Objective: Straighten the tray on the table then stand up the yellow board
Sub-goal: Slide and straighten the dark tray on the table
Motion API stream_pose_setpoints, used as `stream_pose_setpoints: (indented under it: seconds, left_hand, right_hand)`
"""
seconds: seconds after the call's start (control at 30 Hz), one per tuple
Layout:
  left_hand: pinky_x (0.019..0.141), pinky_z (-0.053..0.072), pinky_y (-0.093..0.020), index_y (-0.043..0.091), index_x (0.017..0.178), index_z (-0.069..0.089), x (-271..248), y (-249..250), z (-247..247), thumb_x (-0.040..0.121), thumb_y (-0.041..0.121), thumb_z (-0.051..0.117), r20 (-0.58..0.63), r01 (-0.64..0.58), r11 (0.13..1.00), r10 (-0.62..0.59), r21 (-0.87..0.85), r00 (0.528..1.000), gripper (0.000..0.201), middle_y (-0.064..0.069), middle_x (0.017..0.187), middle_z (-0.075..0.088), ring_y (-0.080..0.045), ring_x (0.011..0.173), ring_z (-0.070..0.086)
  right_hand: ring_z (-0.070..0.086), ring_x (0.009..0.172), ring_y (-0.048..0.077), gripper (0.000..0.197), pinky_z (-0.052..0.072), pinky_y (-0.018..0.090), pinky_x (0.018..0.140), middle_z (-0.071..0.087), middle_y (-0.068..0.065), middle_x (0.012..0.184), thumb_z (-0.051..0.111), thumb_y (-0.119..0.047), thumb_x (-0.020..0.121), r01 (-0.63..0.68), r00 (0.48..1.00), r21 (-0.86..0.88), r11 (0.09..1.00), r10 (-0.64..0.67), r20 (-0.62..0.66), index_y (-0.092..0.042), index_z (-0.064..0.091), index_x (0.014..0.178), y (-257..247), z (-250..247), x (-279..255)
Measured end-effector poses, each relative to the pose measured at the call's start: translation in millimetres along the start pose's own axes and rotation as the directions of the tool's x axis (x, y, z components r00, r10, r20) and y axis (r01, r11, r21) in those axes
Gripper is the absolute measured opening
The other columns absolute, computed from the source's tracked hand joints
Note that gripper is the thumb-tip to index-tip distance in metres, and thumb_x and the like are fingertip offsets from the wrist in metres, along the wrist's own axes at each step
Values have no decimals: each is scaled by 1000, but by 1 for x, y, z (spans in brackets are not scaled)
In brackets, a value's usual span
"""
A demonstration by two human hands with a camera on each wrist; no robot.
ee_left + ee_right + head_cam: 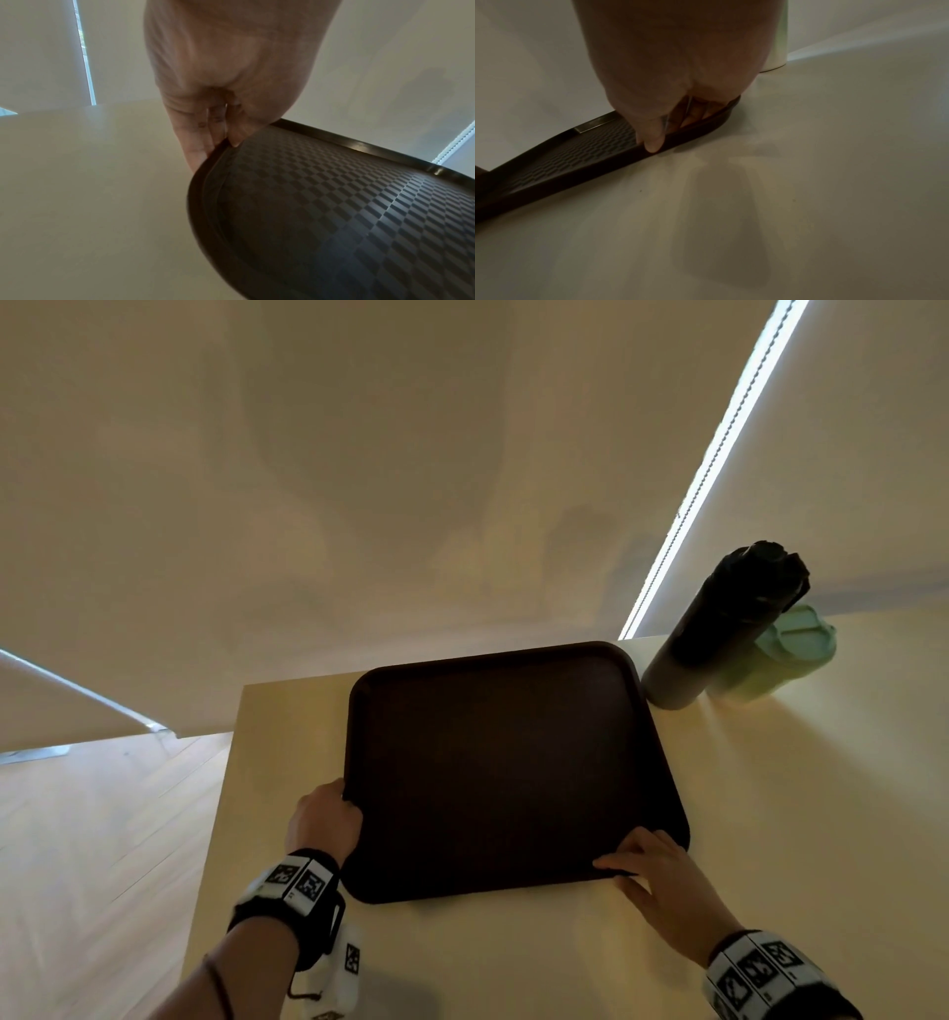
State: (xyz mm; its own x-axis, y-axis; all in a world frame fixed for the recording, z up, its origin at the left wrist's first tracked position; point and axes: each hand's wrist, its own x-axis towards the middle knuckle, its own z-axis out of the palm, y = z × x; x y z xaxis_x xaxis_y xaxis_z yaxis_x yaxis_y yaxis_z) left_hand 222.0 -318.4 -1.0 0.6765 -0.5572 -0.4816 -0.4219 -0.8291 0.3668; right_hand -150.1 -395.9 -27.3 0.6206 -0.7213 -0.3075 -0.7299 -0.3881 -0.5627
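Note:
A dark brown tray with a textured floor lies on the pale table, its far edge near the table's back edge. My left hand grips the tray's left rim near the front corner; in the left wrist view the fingers curl under the rim with the thumb on top. My right hand pinches the tray's front right corner, thumb on the tray rim and fingers beneath. No yellow board shows in any view.
A tall black bottle and a green lidded cup stand at the back right, close to the tray's far right corner. The table's left edge drops to a wood floor. A window blind hangs behind.

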Motion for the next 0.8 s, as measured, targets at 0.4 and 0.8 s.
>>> stream_pose_setpoints:
  seconds: [0.4,0.8]
  left_hand:
    - [76,44,-33,11,126,62,5,4,-1,86,7,43,10,-17,999,17,27,1000,44,-20,118,67,-37,102,62]
    - [81,56,-40,15,116,63,3,-19,-35,83,28,54,57,74,991,-69,-108,996,37,-17,108,70,-34,91,67]
  right_hand:
    - [46,91,8,30,45,29,85,53,-9,95,60,-20,87,-7,1000,-5,1000,7,-5,-37,62,112,0,-2,4]
    - [50,92,13,37,47,30,85,55,-7,95,68,-22,82,7,989,47,999,0,-145,-27,57,116,-28,-5,0]
